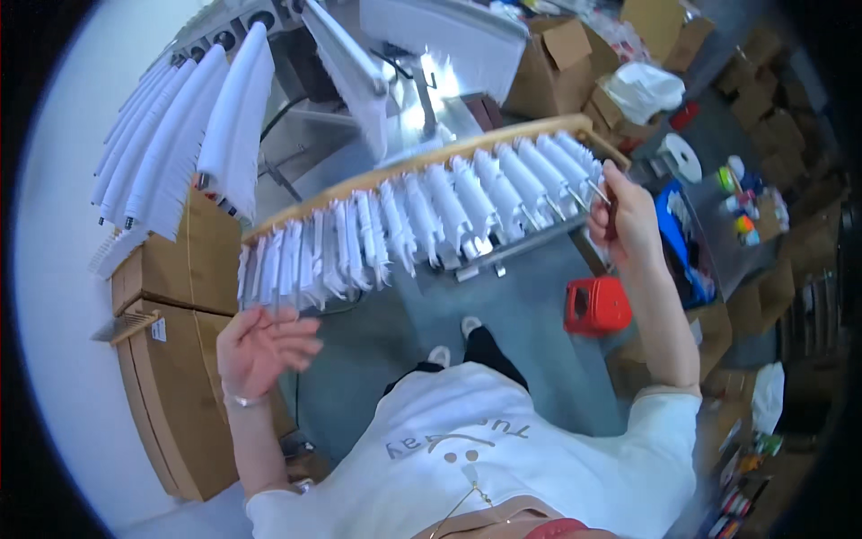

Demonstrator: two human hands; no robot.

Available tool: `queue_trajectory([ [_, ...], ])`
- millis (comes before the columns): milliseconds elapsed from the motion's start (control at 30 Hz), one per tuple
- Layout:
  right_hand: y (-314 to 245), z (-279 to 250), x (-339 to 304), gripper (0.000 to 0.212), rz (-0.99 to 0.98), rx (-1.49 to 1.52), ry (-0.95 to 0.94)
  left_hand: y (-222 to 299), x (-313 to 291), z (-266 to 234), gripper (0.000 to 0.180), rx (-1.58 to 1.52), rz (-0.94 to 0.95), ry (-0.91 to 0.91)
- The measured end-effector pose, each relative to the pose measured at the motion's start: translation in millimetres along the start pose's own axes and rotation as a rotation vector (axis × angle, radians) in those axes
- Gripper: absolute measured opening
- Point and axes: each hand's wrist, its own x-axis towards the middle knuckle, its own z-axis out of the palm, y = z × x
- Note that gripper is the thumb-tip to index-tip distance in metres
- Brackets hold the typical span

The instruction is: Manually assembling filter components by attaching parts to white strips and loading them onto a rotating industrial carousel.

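Note:
In front of me is a long wooden rack (377, 180) with a row of white fabric pieces (467, 198), their edges frayed, on thin metal rods. At the right end of the row, my right hand (622, 216) is closed, its fingers around the tip of a metal rod (596, 191) that sticks out from the last white pieces. My left hand (269, 346) is just below the left end of the row, palm up and slightly blurred. Its fingers are apart and nothing shows in them; whether the fingertips touch the rod ends I cannot tell.
Upper left, white fabric sheets (238, 117) hang on rods from a machine. Large cartons (180, 377) are stacked at left. A red stool (599, 305) stands on the floor to the right, near a blue bag (678, 242) and a table (736, 242). More cartons (552, 67) lie behind.

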Motion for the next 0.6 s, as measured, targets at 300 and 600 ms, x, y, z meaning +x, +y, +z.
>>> queue_trajectory([
  [300, -28, 37, 84, 0.048, 0.052, -0.034, -0.272, 3, 25, 20, 0.053, 0.063, 0.324, 0.213],
  [600, -30, 68, 117, 0.051, 0.068, 0.053, -0.419, 13, 29, 17, 0.045, 0.281, 0.365, 0.181],
])
